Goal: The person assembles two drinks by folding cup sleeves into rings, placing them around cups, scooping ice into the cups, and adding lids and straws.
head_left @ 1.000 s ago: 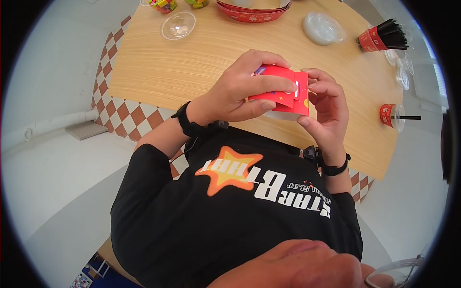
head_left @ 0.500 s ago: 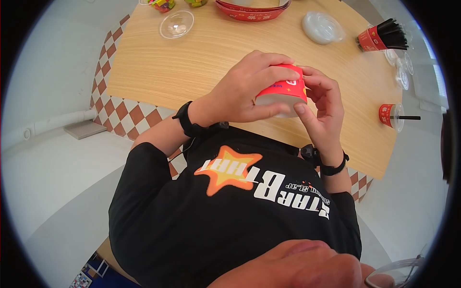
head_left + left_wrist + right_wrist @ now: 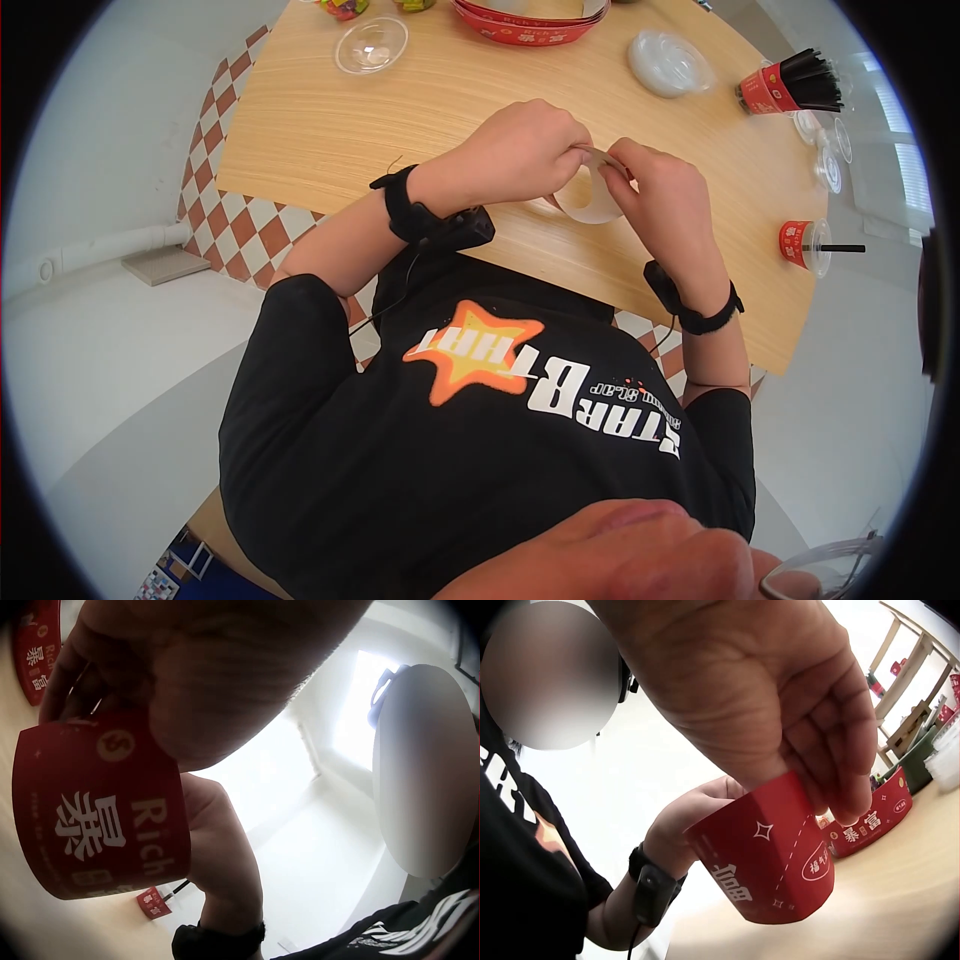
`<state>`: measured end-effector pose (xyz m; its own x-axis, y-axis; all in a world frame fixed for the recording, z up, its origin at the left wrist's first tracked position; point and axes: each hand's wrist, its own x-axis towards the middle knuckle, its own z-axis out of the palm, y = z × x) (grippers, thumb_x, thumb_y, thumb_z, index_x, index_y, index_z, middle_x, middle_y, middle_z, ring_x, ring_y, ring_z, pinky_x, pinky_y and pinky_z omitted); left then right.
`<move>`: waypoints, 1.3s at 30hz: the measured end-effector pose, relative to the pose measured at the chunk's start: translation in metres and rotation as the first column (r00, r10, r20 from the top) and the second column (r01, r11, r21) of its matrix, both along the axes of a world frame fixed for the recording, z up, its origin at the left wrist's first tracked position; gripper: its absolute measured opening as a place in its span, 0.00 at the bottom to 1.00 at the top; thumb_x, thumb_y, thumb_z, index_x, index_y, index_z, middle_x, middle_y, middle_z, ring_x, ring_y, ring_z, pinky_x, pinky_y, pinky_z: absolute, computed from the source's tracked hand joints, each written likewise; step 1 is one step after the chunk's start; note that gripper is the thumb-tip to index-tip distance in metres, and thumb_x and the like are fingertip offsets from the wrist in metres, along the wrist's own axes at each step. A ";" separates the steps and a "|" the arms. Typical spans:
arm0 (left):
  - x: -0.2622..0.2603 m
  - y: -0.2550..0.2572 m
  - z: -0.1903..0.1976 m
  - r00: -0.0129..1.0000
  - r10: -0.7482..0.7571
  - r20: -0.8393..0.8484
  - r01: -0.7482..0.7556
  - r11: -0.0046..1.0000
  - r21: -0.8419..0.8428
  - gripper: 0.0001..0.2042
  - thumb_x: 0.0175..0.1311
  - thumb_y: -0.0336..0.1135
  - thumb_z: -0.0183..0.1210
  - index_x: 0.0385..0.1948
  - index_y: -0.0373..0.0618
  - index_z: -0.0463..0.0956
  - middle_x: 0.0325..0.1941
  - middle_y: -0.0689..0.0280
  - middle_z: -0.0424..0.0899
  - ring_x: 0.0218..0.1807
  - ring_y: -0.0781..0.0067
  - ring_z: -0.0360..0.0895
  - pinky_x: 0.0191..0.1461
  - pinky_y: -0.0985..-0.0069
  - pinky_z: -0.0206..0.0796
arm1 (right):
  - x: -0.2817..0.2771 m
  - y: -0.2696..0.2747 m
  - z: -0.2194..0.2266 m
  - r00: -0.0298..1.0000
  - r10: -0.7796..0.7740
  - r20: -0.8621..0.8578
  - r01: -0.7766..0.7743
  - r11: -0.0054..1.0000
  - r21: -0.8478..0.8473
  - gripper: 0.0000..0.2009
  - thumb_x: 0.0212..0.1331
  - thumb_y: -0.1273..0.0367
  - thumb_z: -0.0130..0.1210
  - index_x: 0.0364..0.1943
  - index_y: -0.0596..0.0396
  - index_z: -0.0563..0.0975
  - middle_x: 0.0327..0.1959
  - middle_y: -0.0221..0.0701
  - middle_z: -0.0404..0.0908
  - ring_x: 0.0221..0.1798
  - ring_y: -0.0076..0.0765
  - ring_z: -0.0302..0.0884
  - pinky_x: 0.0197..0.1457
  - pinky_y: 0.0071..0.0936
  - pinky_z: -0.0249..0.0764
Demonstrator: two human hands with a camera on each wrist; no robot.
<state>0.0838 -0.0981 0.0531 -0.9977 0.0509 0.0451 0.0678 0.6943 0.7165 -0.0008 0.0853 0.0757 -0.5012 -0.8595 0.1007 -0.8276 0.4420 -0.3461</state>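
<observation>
Between my hands a red paper cup sleeve [image 3: 592, 208] is spread into a ring above the wooden table, its pale inner face showing in the head view. My left hand [image 3: 525, 150] pinches one side of the upper rim. The opposite side is pinched by my right hand [image 3: 668, 190]. White and gold lettering marks the sleeve [image 3: 101, 814] in the left wrist view. From the right wrist, the sleeve [image 3: 769, 859] shows a dashed line and a star, with the fingertips hidden in part at its rim.
Red paper trays [image 3: 530, 35] stand at the table's far side, left of stacked clear lids [image 3: 668, 65]. A single clear lid [image 3: 371, 45] lies farther left. At the right are a cup of black straws [image 3: 768, 90] and a red-sleeved cup [image 3: 795, 243] with a straw.
The sleeve has gone from folded flat to a rounded ring. My hands have turned over it, from holding its faces to pinching opposite sides of its rim.
</observation>
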 end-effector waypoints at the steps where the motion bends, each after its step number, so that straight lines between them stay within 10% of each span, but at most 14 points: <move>1: -0.002 0.000 0.000 1.000 0.002 0.013 -0.002 1.000 0.014 0.13 0.63 0.34 0.54 0.37 0.35 0.84 0.29 0.48 0.83 0.32 0.47 0.80 0.39 0.59 0.71 | -0.002 0.000 -0.001 0.999 0.002 -0.036 -0.003 1.000 -0.010 0.10 0.62 0.63 0.58 0.30 0.54 0.77 0.24 0.37 0.80 0.28 0.49 0.79 0.30 0.41 0.73; 12: -0.015 -0.010 -0.017 0.999 -0.028 0.021 0.028 1.000 0.015 0.13 0.64 0.33 0.52 0.39 0.35 0.83 0.30 0.49 0.84 0.33 0.50 0.81 0.41 0.61 0.72 | -0.012 -0.019 -0.006 0.991 -0.040 -0.128 0.065 0.979 0.192 0.18 0.60 0.53 0.60 0.26 0.53 0.80 0.22 0.37 0.81 0.28 0.47 0.80 0.29 0.40 0.73; 18: -0.025 -0.028 -0.048 0.995 0.093 0.033 -0.097 0.986 0.137 0.14 0.61 0.37 0.53 0.34 0.37 0.84 0.29 0.49 0.84 0.34 0.47 0.81 0.42 0.59 0.72 | -0.041 -0.040 0.025 0.997 0.050 -0.064 -0.064 0.966 -0.252 0.17 0.60 0.62 0.63 0.50 0.54 0.81 0.40 0.39 0.84 0.32 0.41 0.82 0.37 0.34 0.77; 22: -0.032 -0.036 -0.054 0.993 0.096 0.065 -0.112 0.939 0.326 0.18 0.65 0.45 0.55 0.33 0.37 0.84 0.27 0.50 0.84 0.29 0.56 0.79 0.39 0.64 0.71 | -0.065 -0.088 0.041 0.948 0.095 -0.303 -0.229 0.867 -0.443 0.13 0.60 0.65 0.63 0.47 0.55 0.82 0.37 0.36 0.84 0.31 0.39 0.81 0.37 0.31 0.76; 28: -0.034 -0.036 -0.071 0.993 0.098 0.065 -0.117 0.857 0.502 0.23 0.69 0.49 0.53 0.25 0.34 0.78 0.18 0.56 0.76 0.21 0.68 0.69 0.32 0.67 0.64 | -0.086 -0.150 0.050 0.892 0.218 -0.396 -0.343 0.896 -0.280 0.15 0.62 0.71 0.56 0.51 0.63 0.76 0.53 0.52 0.76 0.54 0.58 0.75 0.53 0.43 0.75; 39: -0.033 -0.032 -0.079 0.992 0.126 0.003 -0.105 0.815 0.570 0.20 0.71 0.46 0.54 0.33 0.35 0.83 0.21 0.71 0.78 0.29 0.86 0.69 0.33 0.79 0.64 | -0.105 -0.180 0.056 0.959 0.149 -0.240 -0.209 0.946 -0.246 0.08 0.56 0.72 0.62 0.39 0.60 0.81 0.37 0.44 0.82 0.38 0.52 0.80 0.40 0.38 0.74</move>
